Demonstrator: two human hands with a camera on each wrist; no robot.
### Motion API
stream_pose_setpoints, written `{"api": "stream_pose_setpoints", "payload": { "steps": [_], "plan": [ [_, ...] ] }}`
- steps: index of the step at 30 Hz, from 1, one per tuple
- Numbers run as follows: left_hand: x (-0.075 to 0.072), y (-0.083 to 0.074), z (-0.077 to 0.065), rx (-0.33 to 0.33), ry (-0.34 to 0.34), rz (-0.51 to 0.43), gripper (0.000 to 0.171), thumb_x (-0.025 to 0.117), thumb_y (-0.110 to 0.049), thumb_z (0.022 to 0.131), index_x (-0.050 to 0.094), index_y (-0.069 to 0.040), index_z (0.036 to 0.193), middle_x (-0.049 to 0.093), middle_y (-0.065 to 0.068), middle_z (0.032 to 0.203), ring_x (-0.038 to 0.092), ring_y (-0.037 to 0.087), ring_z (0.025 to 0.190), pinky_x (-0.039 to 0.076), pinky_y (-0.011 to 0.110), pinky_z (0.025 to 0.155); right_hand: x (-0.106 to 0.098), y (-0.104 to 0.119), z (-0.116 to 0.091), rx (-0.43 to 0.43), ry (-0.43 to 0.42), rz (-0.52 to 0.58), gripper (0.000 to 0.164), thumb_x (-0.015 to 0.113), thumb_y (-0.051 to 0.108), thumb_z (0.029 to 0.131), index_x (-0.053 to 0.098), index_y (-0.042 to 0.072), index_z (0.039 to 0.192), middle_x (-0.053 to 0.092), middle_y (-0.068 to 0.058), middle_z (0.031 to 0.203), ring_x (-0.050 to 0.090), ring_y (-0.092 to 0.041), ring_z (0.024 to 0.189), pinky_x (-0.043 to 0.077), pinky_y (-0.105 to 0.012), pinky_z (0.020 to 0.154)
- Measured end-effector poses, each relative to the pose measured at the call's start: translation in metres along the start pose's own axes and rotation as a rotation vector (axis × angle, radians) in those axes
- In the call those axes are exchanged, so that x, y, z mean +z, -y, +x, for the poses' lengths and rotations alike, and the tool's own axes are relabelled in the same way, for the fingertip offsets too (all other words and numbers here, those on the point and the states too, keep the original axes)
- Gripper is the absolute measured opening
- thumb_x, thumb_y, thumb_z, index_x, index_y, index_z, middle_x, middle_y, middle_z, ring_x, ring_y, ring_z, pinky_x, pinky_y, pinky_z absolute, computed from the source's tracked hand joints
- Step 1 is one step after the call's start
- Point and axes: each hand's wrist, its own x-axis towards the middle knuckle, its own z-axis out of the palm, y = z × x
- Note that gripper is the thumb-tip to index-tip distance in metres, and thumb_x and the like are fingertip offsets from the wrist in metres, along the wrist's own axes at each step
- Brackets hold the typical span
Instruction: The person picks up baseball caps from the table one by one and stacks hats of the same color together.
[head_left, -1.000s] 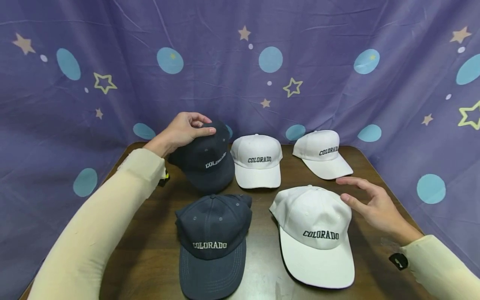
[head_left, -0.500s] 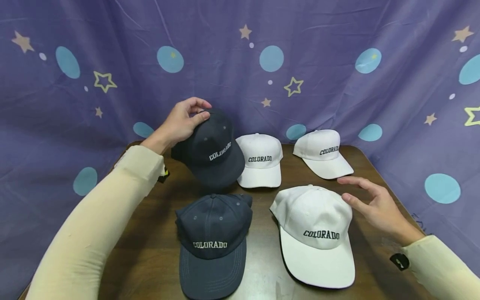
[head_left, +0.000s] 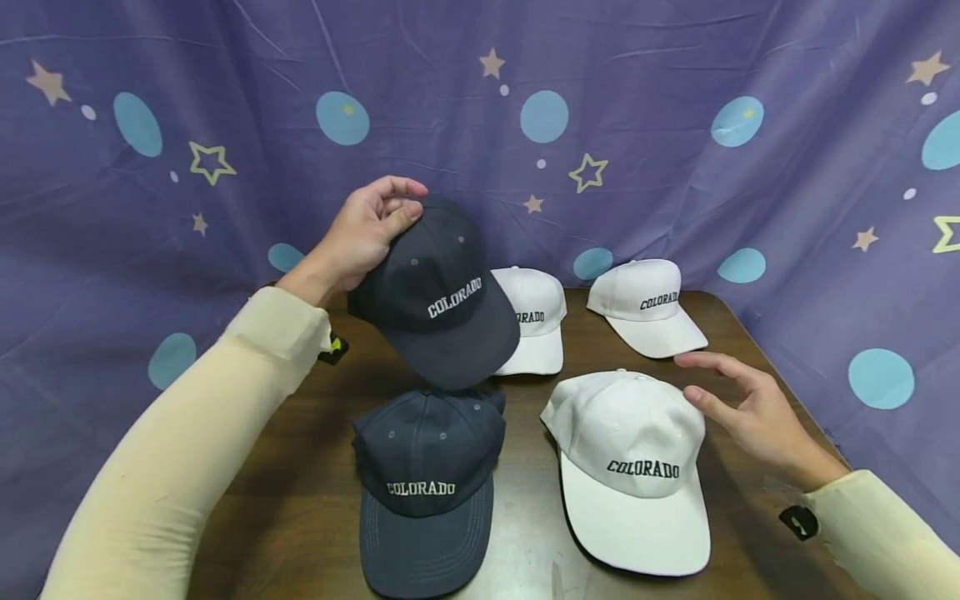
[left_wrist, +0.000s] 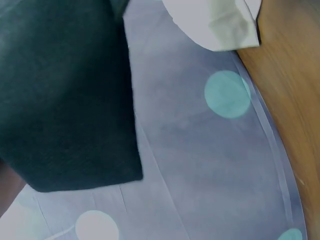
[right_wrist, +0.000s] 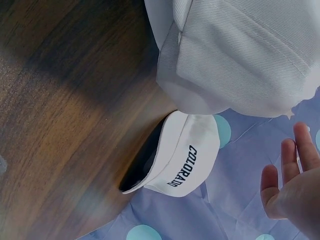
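My left hand (head_left: pixel 367 233) pinches the crown of a navy baseball cap (head_left: pixel 450 267) with white COLORADO lettering. That cap hangs tilted above the table, its brim overlapping the middle white cap in the head view. In the left wrist view, dark cap fabric (left_wrist: pixel 70 100) fills the upper left. Below it, another navy baseball cap (head_left: pixel 423 475) lies on the table, brim toward me. My right hand (head_left: pixel 750 417) has its fingers extended beside the crown of a front white baseball cap (head_left: pixel 630 475) and holds nothing. The right wrist view shows the right hand's fingers (right_wrist: pixel 290 155) apart from the caps.
Two more white baseball caps stand at the back: one in the middle (head_left: pixel 532 333), partly hidden, and one at the right (head_left: pixel 645 308). The brown wooden table (head_left: pixel 525 533) ends at a purple curtain (head_left: pixel 480 125) patterned with stars and circles.
My left hand has raised the navy cap from the back left of the table and brought it rightward, so it now covers part of the middle white cap. The right hand stays nearly still.
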Motion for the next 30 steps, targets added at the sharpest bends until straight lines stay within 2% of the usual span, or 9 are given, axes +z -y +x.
{"api": "stream_pose_setpoints", "payload": {
  "steps": [4, 11, 19, 25, 30],
  "plan": [
    [0.005, -0.006, -0.005, -0.058, 0.052, -0.068, 0.036, 0.059, -0.016, 0.093, 0.048, 0.002, 0.123, 0.066, 0.008, 0.091, 0.064, 0.018, 0.072, 0.053, 0.024, 0.059, -0.001, -0.006, 0.0, 0.01, 0.01, 0.01, 0.041, 0.07, 0.01, 0.086, 0.06, 0.02, 0.124, 0.06, 0.002, 0.123, 0.043, -0.014, 0.124, 0.03, -0.015, 0.095],
    [0.015, -0.013, -0.016, -0.139, 0.159, -0.057, 0.029, 0.057, -0.015, 0.096, 0.049, -0.005, 0.121, 0.064, 0.008, 0.077, 0.062, 0.019, 0.062, 0.052, 0.027, 0.053, -0.002, -0.002, 0.001, 0.009, 0.007, 0.013, 0.041, 0.07, 0.008, 0.086, 0.06, 0.019, 0.124, 0.06, 0.001, 0.123, 0.043, -0.013, 0.124, 0.03, -0.015, 0.094],
    [0.029, -0.016, -0.032, -0.188, 0.305, -0.099, 0.032, 0.055, -0.014, 0.097, 0.044, -0.003, 0.124, 0.066, 0.01, 0.085, 0.065, 0.022, 0.07, 0.054, 0.03, 0.056, -0.001, 0.004, 0.001, 0.003, -0.005, -0.005, 0.04, 0.069, 0.004, 0.085, 0.06, 0.013, 0.123, 0.06, -0.006, 0.122, 0.045, -0.012, 0.12, 0.033, -0.013, 0.089],
    [0.035, -0.014, -0.044, -0.225, 0.385, -0.112, 0.034, 0.053, -0.013, 0.098, 0.04, -0.002, 0.127, 0.064, 0.008, 0.086, 0.064, 0.021, 0.073, 0.054, 0.029, 0.058, -0.002, 0.003, 0.001, 0.015, 0.007, -0.007, 0.041, 0.07, 0.009, 0.086, 0.06, 0.019, 0.125, 0.059, 0.001, 0.124, 0.045, -0.011, 0.121, 0.034, -0.013, 0.089],
    [0.037, -0.008, -0.053, -0.264, 0.45, -0.148, 0.034, 0.05, -0.011, 0.099, 0.037, -0.002, 0.129, 0.065, 0.012, 0.093, 0.065, 0.025, 0.075, 0.054, 0.031, 0.058, -0.001, -0.002, 0.0, 0.013, 0.011, 0.002, 0.041, 0.07, 0.011, 0.086, 0.06, 0.021, 0.125, 0.059, 0.002, 0.124, 0.045, -0.012, 0.121, 0.035, -0.013, 0.087]
  ]
}}
